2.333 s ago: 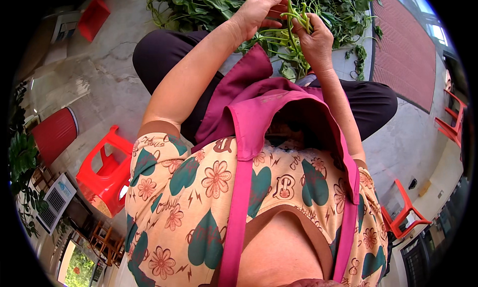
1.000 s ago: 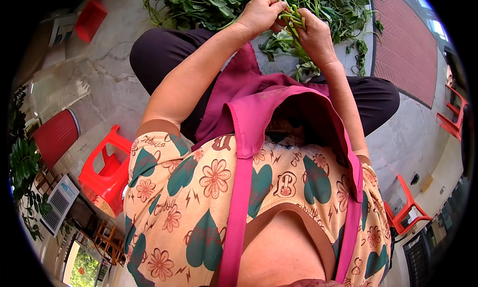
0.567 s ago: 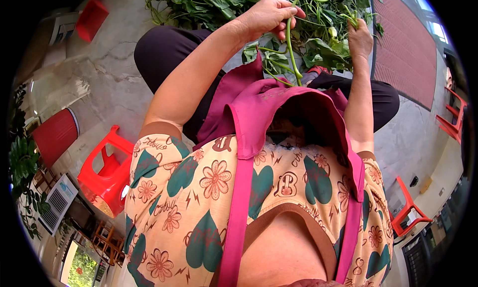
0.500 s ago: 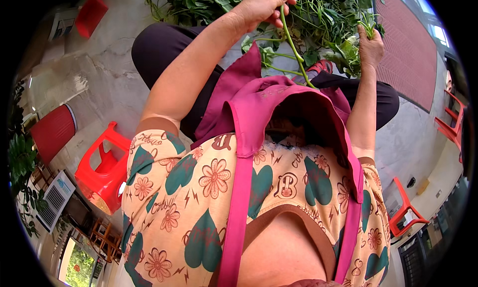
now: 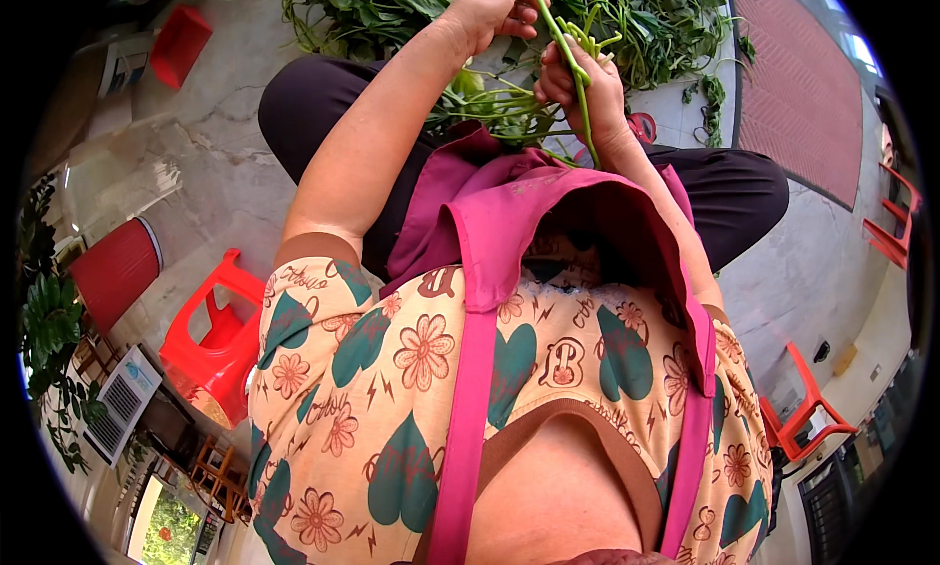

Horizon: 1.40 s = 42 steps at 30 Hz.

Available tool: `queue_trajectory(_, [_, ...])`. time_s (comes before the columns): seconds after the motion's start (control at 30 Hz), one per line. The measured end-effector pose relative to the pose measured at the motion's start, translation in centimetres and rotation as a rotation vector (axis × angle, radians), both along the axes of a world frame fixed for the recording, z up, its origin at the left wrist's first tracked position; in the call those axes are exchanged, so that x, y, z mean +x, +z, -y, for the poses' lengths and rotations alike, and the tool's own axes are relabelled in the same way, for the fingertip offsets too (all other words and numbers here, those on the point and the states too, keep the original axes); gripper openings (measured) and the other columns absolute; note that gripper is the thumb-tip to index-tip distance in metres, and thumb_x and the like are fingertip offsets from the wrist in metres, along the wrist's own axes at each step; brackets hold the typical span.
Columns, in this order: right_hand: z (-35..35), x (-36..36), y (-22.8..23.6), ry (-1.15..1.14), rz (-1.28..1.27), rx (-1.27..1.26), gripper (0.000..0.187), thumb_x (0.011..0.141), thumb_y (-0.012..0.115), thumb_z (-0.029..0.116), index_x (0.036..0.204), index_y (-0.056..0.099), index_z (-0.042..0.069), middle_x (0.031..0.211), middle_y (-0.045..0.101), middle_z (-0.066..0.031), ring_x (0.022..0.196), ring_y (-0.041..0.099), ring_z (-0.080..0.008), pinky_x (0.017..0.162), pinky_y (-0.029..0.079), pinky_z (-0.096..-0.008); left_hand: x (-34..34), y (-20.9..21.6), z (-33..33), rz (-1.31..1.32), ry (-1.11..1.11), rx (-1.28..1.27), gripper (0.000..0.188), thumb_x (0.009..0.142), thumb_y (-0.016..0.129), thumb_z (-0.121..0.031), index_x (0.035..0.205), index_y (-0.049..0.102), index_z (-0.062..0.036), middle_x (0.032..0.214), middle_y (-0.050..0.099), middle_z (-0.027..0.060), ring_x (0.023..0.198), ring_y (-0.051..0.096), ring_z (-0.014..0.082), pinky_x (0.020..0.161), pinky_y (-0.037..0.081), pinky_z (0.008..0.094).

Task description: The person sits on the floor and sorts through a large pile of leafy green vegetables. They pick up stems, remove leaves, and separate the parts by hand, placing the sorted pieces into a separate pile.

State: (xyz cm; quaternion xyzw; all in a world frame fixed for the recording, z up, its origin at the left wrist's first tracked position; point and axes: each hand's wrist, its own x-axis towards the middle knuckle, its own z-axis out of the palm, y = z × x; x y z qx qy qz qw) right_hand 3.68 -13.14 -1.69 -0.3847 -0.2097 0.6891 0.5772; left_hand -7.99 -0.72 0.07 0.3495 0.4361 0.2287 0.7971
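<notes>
At the top edge of the head view, my left hand (image 5: 487,15) is closed on the upper part of a long green vine stem (image 5: 556,34). The stem slants down past my other hand to the apron over my lap. My right hand (image 5: 595,97) is closed round a bunch of leafy green stems (image 5: 504,107). Their cut-looking ends poke up above the fist, and the leafy part trails left across my lap. The long stem crosses in front of the right fingers; I cannot tell whether they grip it too. Part of my left hand is cut off by the frame edge.
A big heap of leafy vines (image 5: 661,31) lies on the floor ahead, beside a reddish-brown mat (image 5: 798,105). Loose leaves (image 5: 713,110) lie near the mat. A red plastic stool (image 5: 211,350) stands close at my left, a red chair (image 5: 808,408) at my right.
My right hand has come left from beside the mat to the middle, bringing its bunch of stems over my lap. My left hand has shifted slightly up and left with the long stem.
</notes>
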Motion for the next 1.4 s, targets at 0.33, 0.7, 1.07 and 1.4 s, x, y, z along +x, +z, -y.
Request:
queue_trajectory(0.33, [-3.8, 5.3, -2.9, -0.582, 1.316, 0.1, 0.031, 0.088, 0.055, 0.029, 0.072, 0.061, 0.003, 0.058, 0.057, 0.0004, 0.051, 0.051, -0.0104, 0.049, 0.039, -0.0269, 2.1, -0.8, 7.1, -0.075, -0.465, 0.458, 0.03, 0.087, 0.058, -0.034, 0.091, 0.056, -0.004, 0.08, 0.06, 0.0028, 0.064, 0.057, 0.0096, 0.058, 0.048, 0.0233])
queue_trajectory(0.7, [-2.3, 8.9, -0.2, 0.056, 1.33, 0.332, 0.028, 0.085, 0.062, 0.026, 0.1, 0.056, 0.003, 0.079, 0.063, -0.0034, 0.07, 0.058, -0.0148, 0.065, 0.047, -0.0281, 1.2, -1.3, 4.4, -0.128, -0.34, 0.298, 0.024, 0.091, 0.046, -0.027, 0.076, 0.053, -0.0092, 0.056, 0.04, -0.0049, 0.043, 0.035, 0.0042, 0.039, 0.028, 0.0197])
queue_trajectory(1.07, [-3.8, 12.8, -6.1, 0.129, 2.012, 0.524, 0.024, 0.082, 0.061, 0.028, 0.092, 0.049, 0.01, 0.068, 0.059, -0.0144, 0.065, 0.059, -0.0346, 0.054, 0.046, -0.0432, 2.5, -2.6, 4.6, -0.307, -0.462, 0.393, 0.026, 0.089, 0.046, -0.028, 0.074, 0.053, -0.009, 0.055, 0.037, -0.0059, 0.043, 0.033, 0.005, 0.039, 0.027, 0.0219])
queue_trajectory(1.4, [-5.3, 14.1, -8.1, 0.18, 2.048, 0.585, 0.03, 0.075, 0.065, 0.02, 0.096, 0.046, 0.012, 0.072, 0.06, -0.0135, 0.068, 0.06, -0.0341, 0.057, 0.047, -0.044, 2.4, -2.2, 4.9, -0.351, -0.449, 0.426, 0.027, 0.09, 0.045, -0.029, 0.073, 0.053, -0.0086, 0.054, 0.036, -0.0064, 0.043, 0.031, 0.0046, 0.038, 0.025, 0.0223])
